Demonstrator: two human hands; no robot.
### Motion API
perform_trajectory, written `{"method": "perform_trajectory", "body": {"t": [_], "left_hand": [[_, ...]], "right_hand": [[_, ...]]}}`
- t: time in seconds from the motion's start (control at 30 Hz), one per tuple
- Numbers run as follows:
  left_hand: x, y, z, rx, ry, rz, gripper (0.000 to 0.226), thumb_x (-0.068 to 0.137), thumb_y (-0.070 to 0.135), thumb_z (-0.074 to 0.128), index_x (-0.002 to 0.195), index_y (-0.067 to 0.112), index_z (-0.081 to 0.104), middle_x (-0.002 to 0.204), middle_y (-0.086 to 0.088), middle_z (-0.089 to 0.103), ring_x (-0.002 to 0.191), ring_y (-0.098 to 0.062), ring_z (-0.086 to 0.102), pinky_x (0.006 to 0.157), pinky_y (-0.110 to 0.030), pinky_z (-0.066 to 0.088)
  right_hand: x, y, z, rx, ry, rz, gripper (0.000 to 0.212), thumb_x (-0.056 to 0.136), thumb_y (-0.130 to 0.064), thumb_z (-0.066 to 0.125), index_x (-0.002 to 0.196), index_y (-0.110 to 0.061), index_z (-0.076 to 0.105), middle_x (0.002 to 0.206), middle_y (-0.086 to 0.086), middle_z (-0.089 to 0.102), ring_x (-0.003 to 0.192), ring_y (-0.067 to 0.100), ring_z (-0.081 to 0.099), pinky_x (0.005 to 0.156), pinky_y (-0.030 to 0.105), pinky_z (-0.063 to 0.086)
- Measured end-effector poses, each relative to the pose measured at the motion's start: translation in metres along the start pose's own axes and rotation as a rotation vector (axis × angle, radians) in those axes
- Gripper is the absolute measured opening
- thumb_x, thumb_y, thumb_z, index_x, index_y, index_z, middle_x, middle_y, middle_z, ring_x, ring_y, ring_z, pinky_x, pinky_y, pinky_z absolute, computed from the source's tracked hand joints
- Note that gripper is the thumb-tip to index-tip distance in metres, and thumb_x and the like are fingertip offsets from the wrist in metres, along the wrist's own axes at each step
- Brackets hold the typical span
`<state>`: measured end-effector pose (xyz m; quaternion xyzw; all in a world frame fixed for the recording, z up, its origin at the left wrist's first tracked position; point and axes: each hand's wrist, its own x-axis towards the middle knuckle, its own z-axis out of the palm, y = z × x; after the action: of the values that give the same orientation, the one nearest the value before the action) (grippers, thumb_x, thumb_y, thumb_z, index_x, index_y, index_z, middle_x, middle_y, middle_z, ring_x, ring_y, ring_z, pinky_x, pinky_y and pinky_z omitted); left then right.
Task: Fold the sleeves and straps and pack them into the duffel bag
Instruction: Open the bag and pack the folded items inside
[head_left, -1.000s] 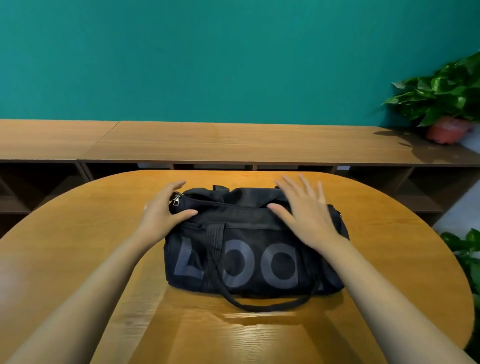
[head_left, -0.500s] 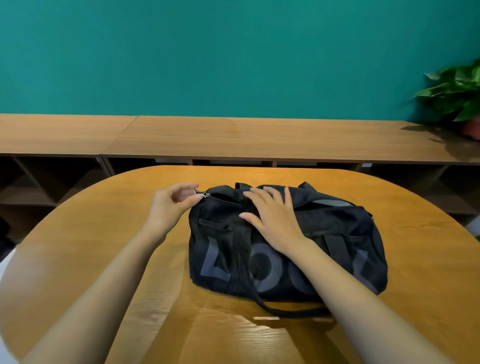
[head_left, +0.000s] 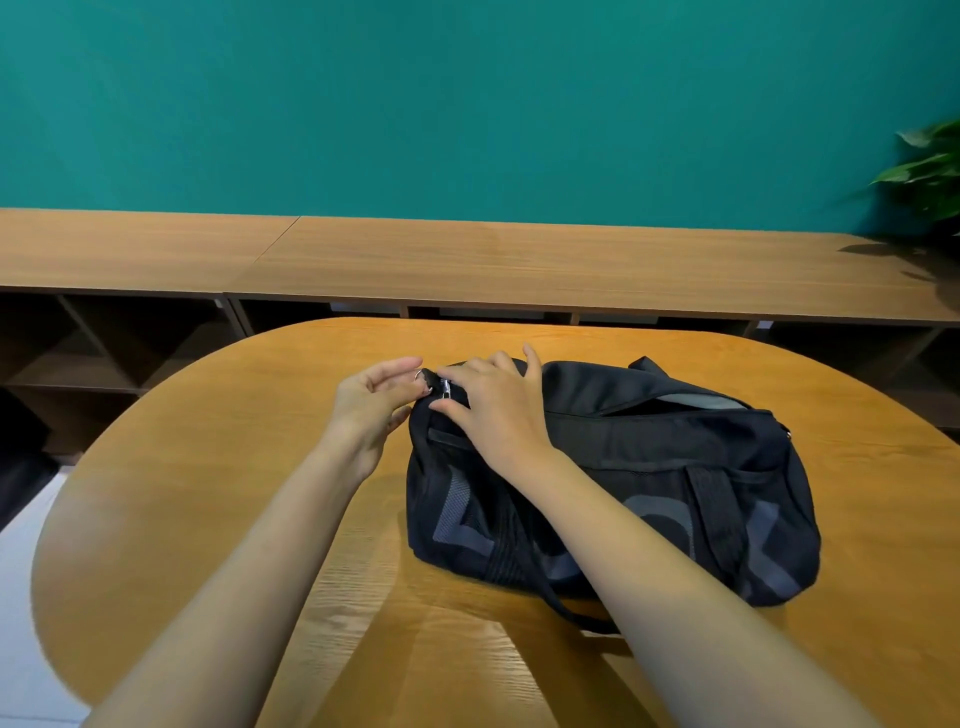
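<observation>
— Now, what's changing down here?
— Nearest us, both forearms are reaching over the table. A carry strap is trailing off the front of the duffel bag, which is sitting right of centre on the table.
— And the hands?
— The left hand is pinching the metal ring at the bag's left end, as it was a second ago. The right hand is the mover. It's been sliding from the bag's right half across to that end, and its thumb and forefinger are now closing on the zip pull. Whether they're gripping it yet, I can't tell.
— Meaning?
— Probably they're setting up to run the zip. Farther right the top is gaping, showing grey lining. No sleeves are showing, so the packing may be done.
— Behind?
— A sideboard and a plant are sitting against the teal wall.
</observation>
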<state>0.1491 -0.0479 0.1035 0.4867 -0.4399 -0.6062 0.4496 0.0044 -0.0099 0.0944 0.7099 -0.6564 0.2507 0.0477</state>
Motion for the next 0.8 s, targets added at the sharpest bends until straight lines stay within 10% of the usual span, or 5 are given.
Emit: {"method": "perform_trajectory", "body": {"t": [0.8], "left_hand": [[0.005, 0.005, -0.003, 0.355, 0.150, 0.252, 0.024, 0.087, -0.003, 0.067, 0.088, 0.020, 0.065, 0.081, 0.001, 0.064, 0.075, -0.009, 0.060, 0.063, -0.014, 0.045]], "right_hand": [[-0.009, 0.049, -0.043, -0.186, -0.103, 0.342, 0.021, 0.094, -0.046, 0.056, 0.088, -0.030, 0.066, 0.094, -0.007, 0.067, 0.114, 0.021, 0.051, 0.116, 0.059, 0.007]]}}
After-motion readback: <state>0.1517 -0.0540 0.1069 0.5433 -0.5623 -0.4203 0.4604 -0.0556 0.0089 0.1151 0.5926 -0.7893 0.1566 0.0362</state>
